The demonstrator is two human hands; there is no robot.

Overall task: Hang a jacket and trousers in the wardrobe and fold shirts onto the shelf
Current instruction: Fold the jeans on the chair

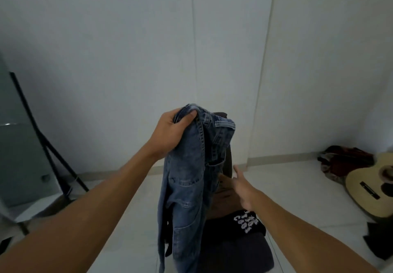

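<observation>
My left hand (172,130) grips the waistband of a pair of blue jeans (191,179), which hang down in front of me at the centre of the view. My right hand (242,185) reaches forward with straight fingers just right of the jeans, holding nothing. Below it lies a dark pile of clothes, with a black shirt with white lettering (246,222) on top, on a dark seat (238,253). White wardrobe doors (223,49) stand shut straight ahead.
An acoustic guitar (374,187) lies on the pale floor at the right, beside a red and dark bundle (344,162). A black tripod-like stand (49,151) leans at the left next to a grey panel. A dark item (378,245) sits at the right edge.
</observation>
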